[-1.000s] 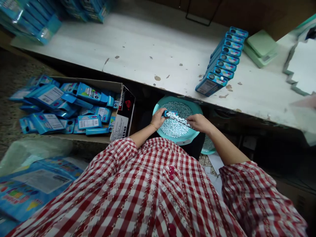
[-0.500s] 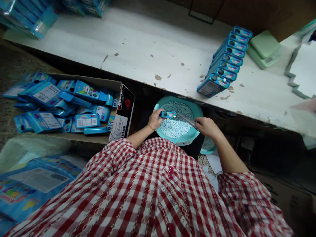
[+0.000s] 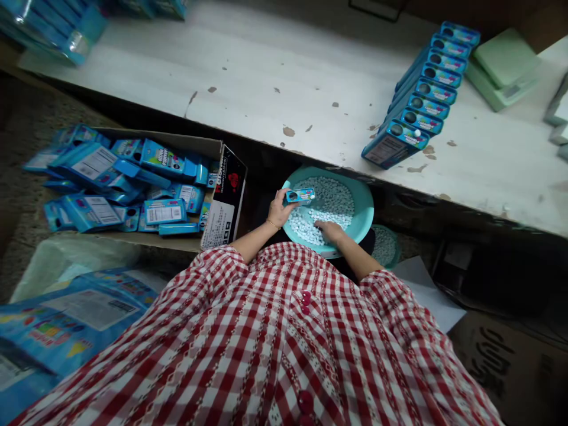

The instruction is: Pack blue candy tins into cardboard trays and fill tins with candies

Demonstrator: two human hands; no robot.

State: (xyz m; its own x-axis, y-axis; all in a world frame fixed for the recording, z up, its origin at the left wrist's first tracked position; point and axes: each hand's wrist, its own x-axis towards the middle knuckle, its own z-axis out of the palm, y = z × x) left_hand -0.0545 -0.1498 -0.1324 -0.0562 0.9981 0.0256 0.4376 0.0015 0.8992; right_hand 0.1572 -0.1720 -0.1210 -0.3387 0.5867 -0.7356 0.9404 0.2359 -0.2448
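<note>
My left hand (image 3: 278,210) grips a small blue candy box (image 3: 300,196) by its left end, its printed narrow face with a dark round spot turned up. The box is held over a turquoise basin (image 3: 364,204) filled with small pale candies (image 3: 335,195). Low in the basin, my right hand (image 3: 332,232) is down among the candies with its fingers closed together. Whatever those fingers hold is hidden; the grey metal scoop is not visible now.
On the white table (image 3: 248,89) stands a row of blue boxes (image 3: 394,145) beside a green scale (image 3: 506,65). At left, a carton (image 3: 222,207) holds many blue boxes. Blue printed bags (image 3: 84,313) lie lower left. A second basin (image 3: 386,245) sits below on the right.
My right hand has moved left and down from the basin's right rim into the candies, and the scoop has gone from sight. My left hand still holds the box, slightly higher.
</note>
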